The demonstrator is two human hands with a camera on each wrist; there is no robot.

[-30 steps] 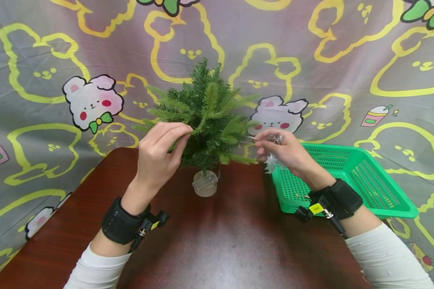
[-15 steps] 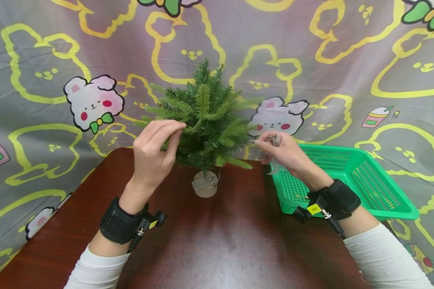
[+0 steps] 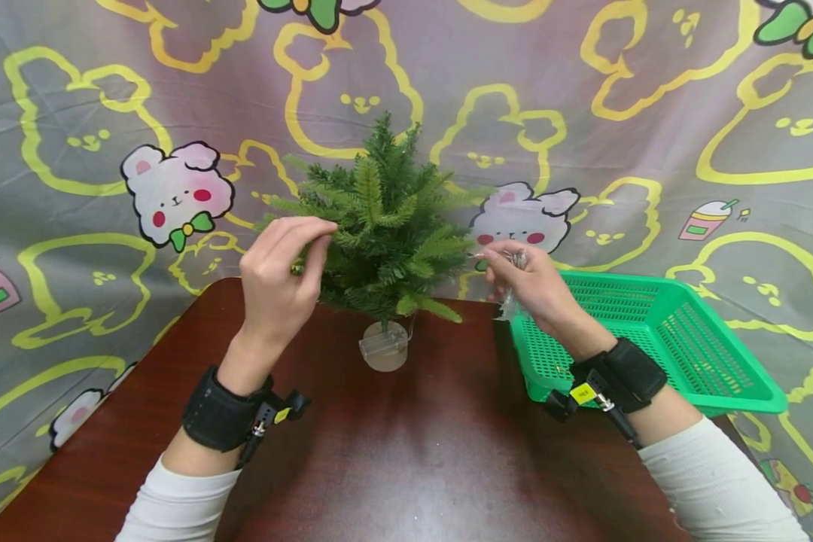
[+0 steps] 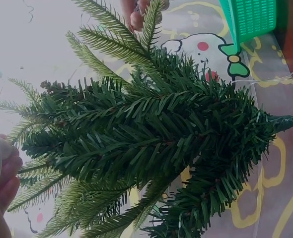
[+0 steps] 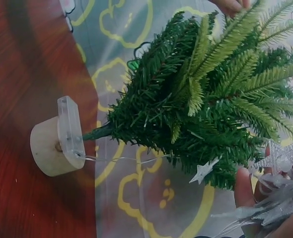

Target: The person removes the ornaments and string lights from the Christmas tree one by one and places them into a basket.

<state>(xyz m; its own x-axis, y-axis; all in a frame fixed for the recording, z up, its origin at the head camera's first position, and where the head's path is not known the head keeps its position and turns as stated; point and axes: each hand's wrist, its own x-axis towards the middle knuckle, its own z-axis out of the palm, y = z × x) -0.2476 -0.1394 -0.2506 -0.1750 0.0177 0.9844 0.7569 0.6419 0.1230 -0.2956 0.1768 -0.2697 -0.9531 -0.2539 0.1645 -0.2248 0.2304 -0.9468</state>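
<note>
A small artificial Christmas tree stands upright on a round wooden base. A clear battery box sits against that base, and a thin wire runs from it up to the branches. My left hand is at the tree's left side, thumb and fingertips pinched together at a branch tip. On the right, my right hand holds a bunched string of clear star lights, its fingertips close to the branches. One loose star shows beside the lower branches in the right wrist view.
A green plastic basket stands on the right of the brown table, under my right forearm. Behind the tree hangs a grey cloth with cartoon bears and rabbits. Each wrist wears a black camera strap.
My left hand has drawn left and slightly up, and the branches have swung left with it. My right hand stays near the same spot, still holding the star lights.
</note>
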